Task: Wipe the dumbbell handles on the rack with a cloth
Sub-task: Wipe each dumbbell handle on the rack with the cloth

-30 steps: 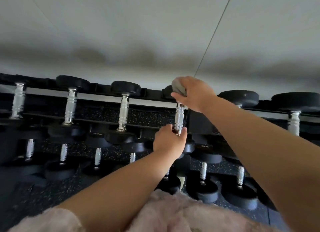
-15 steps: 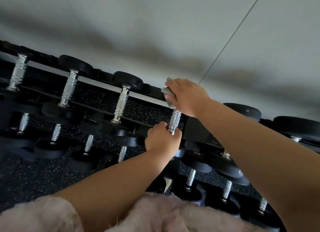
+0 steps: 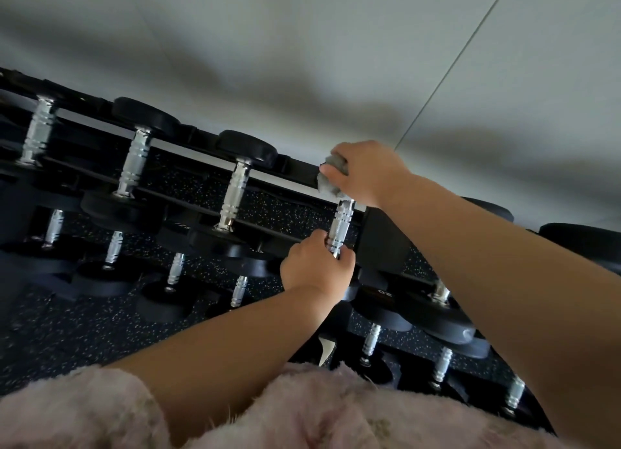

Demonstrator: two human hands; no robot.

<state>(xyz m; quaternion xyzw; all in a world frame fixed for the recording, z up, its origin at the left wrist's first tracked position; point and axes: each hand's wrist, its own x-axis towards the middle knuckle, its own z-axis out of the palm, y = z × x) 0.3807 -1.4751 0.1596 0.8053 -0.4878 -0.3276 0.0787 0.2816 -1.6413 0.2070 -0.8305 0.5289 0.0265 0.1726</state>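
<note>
**Both hands on one chrome handle, top tier**

The right hand (image 3: 366, 175) is clenched round a small crumpled grey cloth (image 3: 331, 180). The cloth is bunched against the upper end of a ribbed chrome dumbbell handle (image 3: 341, 223), right by the top rail of the black metal rack (image 3: 299, 170). Can't tell how far the cloth wraps the bar, as the hand covers that part.

The left hand (image 3: 316, 270) grasps the same handle at its lower end, fingers & thumb curled round it. Bare chrome shows btwn the two hands. Both forearms are bare.

This dumbbell lies on the rack's top tier, handle tilted in the view. Further left on the same tier are three more dumbbells w/ black round heads: the nearest chrome bar (image 3: 235, 196), a middle chrome bar (image 3: 134, 166) & a far chrome bar (image 3: 38, 131). They are spaced apart, not touching.

The lower tiers hold smaller dumbbells (image 3: 176, 270) in rows.

A black speckled rubber floor (image 3: 67, 341) shows under & through the rack. A pale grey wall (image 3: 302, 45) rises behind it. A fluffy pink garment (image 3: 319, 415) fills the bottom edge.
</note>
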